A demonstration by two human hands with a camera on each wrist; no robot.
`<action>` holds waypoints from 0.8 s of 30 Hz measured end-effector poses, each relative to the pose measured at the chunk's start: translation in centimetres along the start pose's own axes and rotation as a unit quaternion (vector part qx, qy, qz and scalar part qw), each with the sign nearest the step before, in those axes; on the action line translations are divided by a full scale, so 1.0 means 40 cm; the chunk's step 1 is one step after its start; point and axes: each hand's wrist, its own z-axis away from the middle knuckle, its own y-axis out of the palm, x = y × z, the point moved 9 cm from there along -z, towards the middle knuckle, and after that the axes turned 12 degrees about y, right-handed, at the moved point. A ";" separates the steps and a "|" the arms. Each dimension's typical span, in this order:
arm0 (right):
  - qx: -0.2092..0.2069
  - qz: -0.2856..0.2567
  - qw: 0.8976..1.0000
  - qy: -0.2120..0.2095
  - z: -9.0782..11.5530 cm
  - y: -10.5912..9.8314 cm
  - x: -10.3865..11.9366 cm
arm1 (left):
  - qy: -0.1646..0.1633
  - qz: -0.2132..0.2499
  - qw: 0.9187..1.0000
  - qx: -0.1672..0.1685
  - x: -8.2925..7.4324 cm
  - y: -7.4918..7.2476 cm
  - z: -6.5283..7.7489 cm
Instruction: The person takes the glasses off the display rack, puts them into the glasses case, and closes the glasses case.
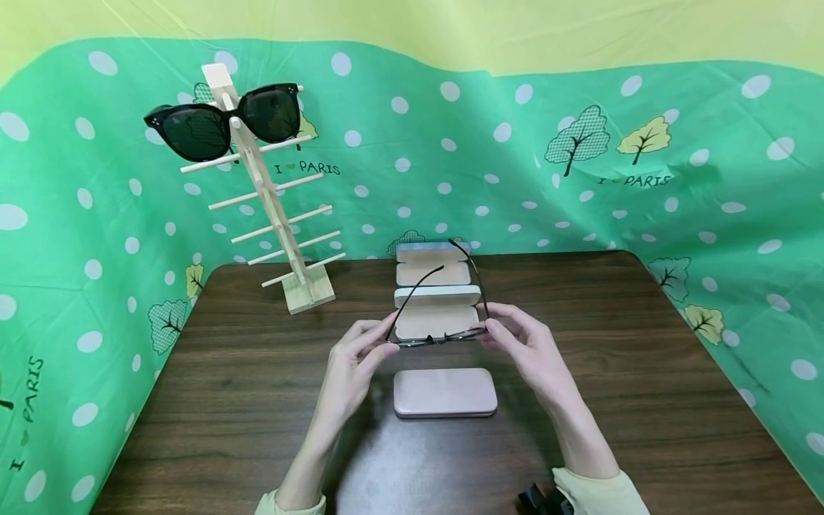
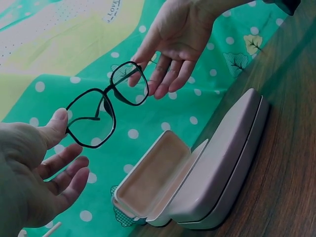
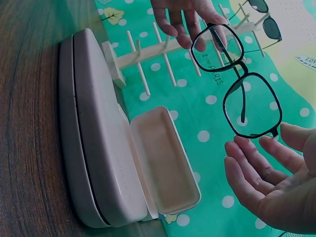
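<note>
Black-framed eyeglasses [image 2: 115, 94] with clear lenses are held up between both hands, their temples unfolded and pointing away in the head view. My left hand [image 1: 352, 363] pinches the frame's left corner by the hinge between thumb and fingers. At the opposite corner, my right hand [image 1: 526, 349] pinches the hinge the same way. Below the glasses a closed pinkish-beige glasses case [image 1: 445, 393] lies on the table. Behind them stand two open cases, the nearer case [image 1: 437, 320] partly seen through the lenses and the farther case [image 1: 433, 273] at the table's back edge.
A wooden display rack [image 1: 273, 204] with several crossbars stands at the back left. Black sunglasses [image 1: 199, 131] hang on its top bar. The dark wooden table [image 1: 244, 415] meets a green dotted cloth [image 1: 444, 164] behind. A black object [image 1: 543, 501] sits beside the right sleeve.
</note>
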 end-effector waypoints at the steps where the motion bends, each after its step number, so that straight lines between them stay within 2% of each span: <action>1: 0.001 -0.001 1.000 0.000 0.000 0.000 0.000 | 0.002 0.004 1.000 -0.001 -0.001 0.000 0.000; 9: 0.012 0.000 1.000 0.014 -0.003 0.006 -0.005 | 0.006 -0.004 1.000 0.006 -0.004 0.006 0.000; 20: 0.008 -0.004 1.000 0.012 -0.004 0.006 -0.009 | 0.030 -0.014 0.999 0.022 -0.009 0.015 0.003; 24: 0.009 -0.003 1.000 0.014 -0.005 0.006 -0.010 | 0.029 -0.016 0.999 0.028 -0.011 0.018 0.003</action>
